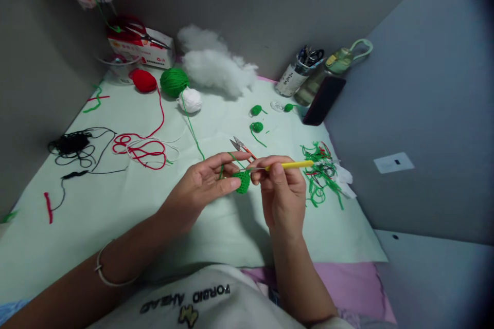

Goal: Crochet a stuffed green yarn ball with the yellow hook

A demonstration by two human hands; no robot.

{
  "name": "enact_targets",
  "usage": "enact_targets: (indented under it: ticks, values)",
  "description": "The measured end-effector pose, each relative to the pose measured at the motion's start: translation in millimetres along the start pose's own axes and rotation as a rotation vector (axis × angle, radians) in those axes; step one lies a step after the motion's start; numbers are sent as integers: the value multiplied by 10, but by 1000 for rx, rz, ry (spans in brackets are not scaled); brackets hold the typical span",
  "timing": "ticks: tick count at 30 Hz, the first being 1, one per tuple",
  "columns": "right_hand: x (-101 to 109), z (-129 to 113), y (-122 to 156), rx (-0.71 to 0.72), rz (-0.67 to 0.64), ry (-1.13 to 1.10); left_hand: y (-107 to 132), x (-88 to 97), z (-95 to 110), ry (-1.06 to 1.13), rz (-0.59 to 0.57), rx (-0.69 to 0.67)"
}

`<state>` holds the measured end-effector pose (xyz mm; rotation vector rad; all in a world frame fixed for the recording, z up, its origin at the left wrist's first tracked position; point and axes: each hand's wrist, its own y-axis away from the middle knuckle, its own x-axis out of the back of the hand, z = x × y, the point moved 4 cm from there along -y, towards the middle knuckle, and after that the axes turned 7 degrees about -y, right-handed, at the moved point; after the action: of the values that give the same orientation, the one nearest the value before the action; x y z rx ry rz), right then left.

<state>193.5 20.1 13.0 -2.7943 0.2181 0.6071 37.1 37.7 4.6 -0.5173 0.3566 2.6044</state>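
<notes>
Yellow-handled, the crochet hook (295,165) lies nearly level, its long axis running left to right, with the butt of the handle at the right and a touch higher. Its thin metal shaft points left, reaching the upper edge of a green crocheted piece (243,183); whether the tip sits inside a stitch, I cannot tell. The right hand (284,193) has its grip clamped on the hook, thumb laid along the handle. The left hand (200,185) has its grip closed on the crocheted piece, thumb against its near face, while the index finger stretches to the right with green yarn passing over it. Both hands are above the tabletop (216,236), and the piece is between them, its rounded end pointing down toward the wearer.

Beyond the fingers, a pair of thread snips (240,144) lies with its blades pointing away and to the left, partly hidden by the right hand. A green strand (192,129) runs back toward a green yarn ball (174,82), beside a white yarn ball (190,100). 2 small green bobbles (257,127) rest farther back, and a heap of yarn scraps (320,175) is to the right.
</notes>
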Motion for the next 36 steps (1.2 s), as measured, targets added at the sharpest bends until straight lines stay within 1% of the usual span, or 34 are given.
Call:
enact_targets:
  ticks: [3,7,11,14,16,18,22,24,27,28,30,31,32,34,36]
  values:
    - [-19,-30,-19,-15,-27,-20,-1,20,24,-30,21,-12]
    - [-22,-75,1,36,-63,63,1,30,34,-86,48,-31]
    - [-23,-98,30,79,-97,137,13,28,72,-169,100,-51]
    - [-50,-134,40,139,-130,207,19,13,109,-216,129,-52]
    - [-75,-174,53,210,-152,292,23,5,129,-264,146,-63]
    - [-106,-218,82,316,-188,407,29,4,149,-328,181,-95]
    - [-188,-251,194,603,-295,719,30,-5,191,-439,254,-188]
    - [-213,-227,247,729,-314,838,18,-16,192,-429,255,-188]
    - [-229,-173,290,823,-302,948,2,-15,153,-323,249,-121]
    - [-234,-156,296,834,-290,1001,0,-13,130,-265,236,-92]
    - [-240,-141,305,854,-261,1099,-6,-24,70,-110,154,-14]
    - [-238,-147,306,857,-242,1108,-8,-34,39,-24,94,32]
    - [-229,-159,300,841,-230,1071,-9,-39,12,56,37,77]
    - [-183,-193,259,742,-185,868,-7,-24,-21,166,-27,154]
    - [-112,-204,185,569,-108,583,-8,17,-26,195,-24,185]
